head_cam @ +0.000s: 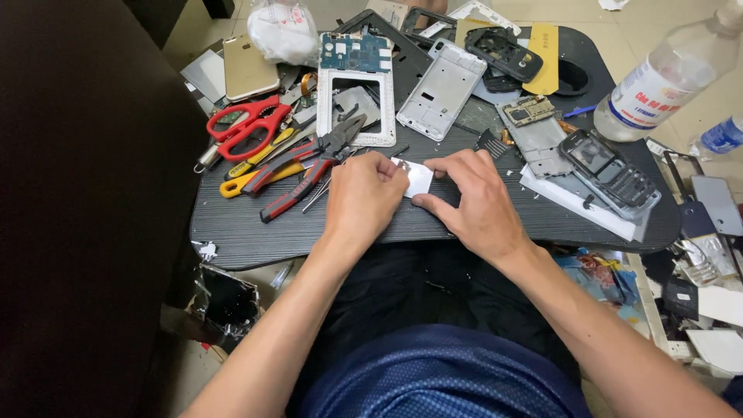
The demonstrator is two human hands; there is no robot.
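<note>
Head view: the left hand (362, 195) and right hand (474, 203) meet at the near edge of the dark bench (248, 232), both pinched on a small white flat part (419, 179) held between their fingertips, so the step in hand appears to be working that part loose or apart; the next move likely calls for a steady two-sided grip and a fine pull. Around them lie red-handled pliers (309, 164), red scissors (246, 124), a gold phone (248, 68), a white phone frame (357, 97) and a keypad phone (611, 170), with a clear plastic bottle (665, 77) on the tiled floor beyond.
</note>
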